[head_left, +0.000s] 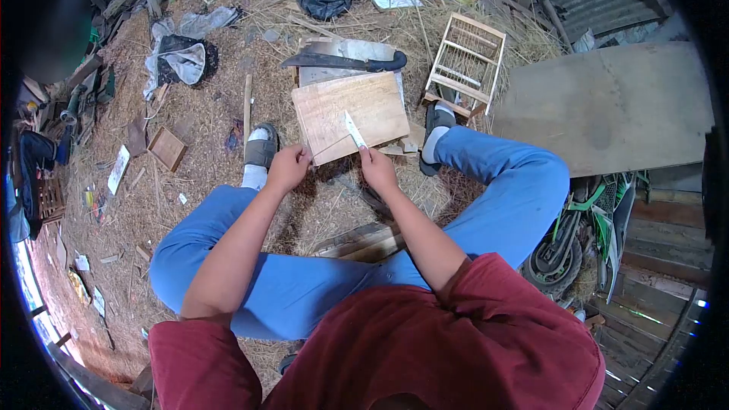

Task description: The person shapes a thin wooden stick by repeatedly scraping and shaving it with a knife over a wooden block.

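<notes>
My right hand (pixel 377 170) is closed around the handle of a knife (pixel 354 130), its pale blade pointing up and away over a wooden board (pixel 357 102). A thin stick (pixel 331 144) is pinched in my left hand (pixel 288 168) and reaches across the board's near edge towards the blade. Whether stick and blade touch, I cannot tell. Just beyond the board lies a large dark machete (pixel 345 61), resting on a grey slab (pixel 357 48). The board is slightly tilted, with wood pieces (pixel 414 139) under its right corner.
A slatted wooden frame (pixel 465 61) stands to the right of the board, near my right foot. Farther right is a broad flat panel (pixel 607 106), with a green motorbike (pixel 588 220) below it. On the left are a small wooden box (pixel 167 148) and a dark bucket (pixel 182 59).
</notes>
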Demonstrator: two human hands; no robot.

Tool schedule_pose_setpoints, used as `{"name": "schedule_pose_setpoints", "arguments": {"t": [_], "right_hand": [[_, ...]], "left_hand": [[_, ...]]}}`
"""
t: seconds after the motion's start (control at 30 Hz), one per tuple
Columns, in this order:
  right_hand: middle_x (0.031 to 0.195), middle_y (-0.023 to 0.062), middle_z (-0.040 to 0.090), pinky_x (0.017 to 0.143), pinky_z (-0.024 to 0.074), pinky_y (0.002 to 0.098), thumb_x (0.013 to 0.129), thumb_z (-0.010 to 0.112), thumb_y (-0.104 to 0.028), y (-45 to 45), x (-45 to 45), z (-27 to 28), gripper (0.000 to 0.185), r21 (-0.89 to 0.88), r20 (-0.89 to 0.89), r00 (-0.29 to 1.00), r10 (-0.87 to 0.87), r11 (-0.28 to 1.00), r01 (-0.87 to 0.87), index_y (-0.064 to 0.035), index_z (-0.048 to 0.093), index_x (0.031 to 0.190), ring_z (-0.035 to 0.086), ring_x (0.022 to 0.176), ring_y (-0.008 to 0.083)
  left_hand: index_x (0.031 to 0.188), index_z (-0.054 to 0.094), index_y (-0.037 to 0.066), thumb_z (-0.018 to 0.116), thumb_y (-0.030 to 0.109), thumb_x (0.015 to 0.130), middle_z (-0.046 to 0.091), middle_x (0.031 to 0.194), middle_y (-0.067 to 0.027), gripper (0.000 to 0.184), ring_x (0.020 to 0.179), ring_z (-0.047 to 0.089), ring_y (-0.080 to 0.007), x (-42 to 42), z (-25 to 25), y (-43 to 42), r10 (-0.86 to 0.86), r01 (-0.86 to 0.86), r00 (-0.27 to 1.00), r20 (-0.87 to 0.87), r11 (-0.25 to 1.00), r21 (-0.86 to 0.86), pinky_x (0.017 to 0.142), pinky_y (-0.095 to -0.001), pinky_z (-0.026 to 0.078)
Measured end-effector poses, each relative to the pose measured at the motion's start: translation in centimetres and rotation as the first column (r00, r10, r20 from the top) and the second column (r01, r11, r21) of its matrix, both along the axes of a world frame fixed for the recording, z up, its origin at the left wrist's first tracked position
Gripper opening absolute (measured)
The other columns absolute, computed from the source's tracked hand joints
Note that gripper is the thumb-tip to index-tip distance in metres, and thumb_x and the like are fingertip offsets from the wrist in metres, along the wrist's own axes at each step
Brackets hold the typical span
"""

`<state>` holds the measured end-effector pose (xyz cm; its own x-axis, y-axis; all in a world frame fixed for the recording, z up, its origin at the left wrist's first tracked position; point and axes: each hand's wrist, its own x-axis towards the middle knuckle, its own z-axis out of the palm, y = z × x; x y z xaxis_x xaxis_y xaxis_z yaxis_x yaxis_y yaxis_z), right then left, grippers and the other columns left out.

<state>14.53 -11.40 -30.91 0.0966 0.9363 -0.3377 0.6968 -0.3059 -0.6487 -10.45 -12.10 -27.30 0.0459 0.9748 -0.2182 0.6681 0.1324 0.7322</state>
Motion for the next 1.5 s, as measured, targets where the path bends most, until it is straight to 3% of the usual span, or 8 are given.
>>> {"name": "schedule_pose_setpoints", "arguments": {"t": [0.73, 0.93, 1.07, 1.13, 1.2, 1.33, 1.47, 1.5], "right_hand": [[0.082, 0.0286, 0.066, 0.072, 0.0507, 0.0539, 0.104, 0.048, -0.041, -2.2, -2.4, -0.7, 0.049, 0.180, -0.015, 0.999, 0.043, 0.983, -0.040, 0.0018, 0.066, 0.089, 0.064, 0.080, 0.0492], [0.083, 0.0281, 0.066, 0.072, 0.0503, 0.0547, 0.103, 0.050, -0.038, -1.7, -2.0, 0.9, 0.043, -0.002, -0.149, 0.984, -0.100, 0.995, 0.101, 0.0001, 0.067, 0.091, 0.065, 0.081, 0.0482], [0.083, 0.0261, 0.067, 0.071, 0.0510, 0.0543, 0.103, 0.051, -0.040, -3.8, -3.8, -1.4, 0.042, 0.156, -0.054, 0.977, 0.209, 0.968, -0.198, -0.0028, 0.067, 0.091, 0.065, 0.080, 0.0482], [0.083, 0.0262, 0.067, 0.071, 0.0511, 0.0543, 0.103, 0.051, -0.039, -3.4, -3.4, -1.1, 0.041, 0.145, -0.087, 0.974, 0.210, 0.970, -0.196, -0.0029, 0.068, 0.092, 0.065, 0.081, 0.0481], [0.084, 0.0277, 0.066, 0.071, 0.0507, 0.0532, 0.104, 0.049, -0.035, -2.2, -2.4, -0.5, 0.040, 0.121, -0.173, 0.985, -0.011, 0.992, 0.032, -0.0011, 0.067, 0.092, 0.064, 0.080, 0.0483], [0.087, 0.0268, 0.068, 0.073, 0.0523, 0.0542, 0.103, 0.049, -0.040, -2.8, -3.1, -0.2, 0.043, 0.137, -0.029, 1.000, -0.005, 0.990, 0.009, -0.0035, 0.069, 0.095, 0.066, 0.085, 0.0477], [0.089, 0.0265, 0.068, 0.074, 0.0528, 0.0536, 0.103, 0.050, -0.041, -2.1, -2.3, 1.3, 0.044, 0.105, -0.021, 0.994, 0.104, 0.989, -0.102, -0.0036, 0.070, 0.093, 0.066, 0.085, 0.0480], [0.088, 0.0261, 0.068, 0.074, 0.0526, 0.0542, 0.103, 0.050, -0.041, -1.6, -2.0, 0.0, 0.045, 0.138, -0.070, 0.998, -0.002, 0.990, 0.011, -0.0033, 0.069, 0.090, 0.065, 0.085, 0.0484]], "left_hand": [[0.083, 0.064, 0.000, 0.068, 0.019, 0.089, 0.068, 0.078, -0.0203, 0.020, 0.075, 0.068, -0.0390, 0.4, -2.4, -0.2, 0.076, -0.074, 0.996, 0.057, 0.997, -0.025, 0.069, -0.0455, 0.052], [0.085, 0.068, 0.001, 0.067, 0.019, 0.089, 0.069, 0.081, -0.0208, 0.019, 0.077, 0.068, -0.0385, 0.5, -1.7, -0.1, 0.061, -0.060, 0.997, 0.044, 0.998, -0.023, 0.071, -0.0460, 0.053], [0.086, 0.069, 0.001, 0.067, 0.020, 0.089, 0.069, 0.083, -0.0213, 0.019, 0.079, 0.068, -0.0387, 0.6, -1.6, 0.1, 0.095, -0.092, 0.994, 0.048, 0.994, -0.062, 0.072, -0.0463, 0.053], [0.086, 0.068, 0.000, 0.067, 0.020, 0.090, 0.069, 0.084, -0.0219, 0.020, 0.080, 0.068, -0.0392, 0.4, -1.4, 0.1, 0.073, -0.072, 0.997, 0.014, 0.997, -0.031, 0.073, -0.0460, 0.053], [0.083, 0.068, 0.000, 0.066, 0.021, 0.091, 0.069, 0.078, -0.0184, 0.022, 0.074, 0.069, -0.0342, 0.4, -2.0, 0.1, 0.055, -0.055, 0.998, -0.004, 0.998, -0.004, 0.070, -0.0431, 0.052], [0.081, 0.069, 0.001, 0.064, 0.021, 0.092, 0.070, 0.073, -0.0139, 0.023, 0.069, 0.070, -0.0282, 0.6, -2.1, 0.1, 0.027, -0.025, 0.997, -0.076, 0.999, 0.027, 0.067, -0.0394, 0.052], [0.085, 0.068, 0.000, 0.067, 0.021, 0.089, 0.070, 0.080, -0.0206, 0.021, 0.078, 0.069, -0.0391, 0.0, -1.6, 0.7, 0.011, -0.011, 1.000, 0.013, 0.998, -0.054, 0.074, -0.0463, 0.054], [0.084, 0.068, 0.001, 0.067, 0.021, 0.089, 0.070, 0.080, -0.0202, 0.021, 0.078, 0.069, -0.0387, 0.1, -1.7, 0.7, 0.009, -0.008, 1.000, 0.027, 0.998, -0.064, 0.075, -0.0459, 0.054]]}}
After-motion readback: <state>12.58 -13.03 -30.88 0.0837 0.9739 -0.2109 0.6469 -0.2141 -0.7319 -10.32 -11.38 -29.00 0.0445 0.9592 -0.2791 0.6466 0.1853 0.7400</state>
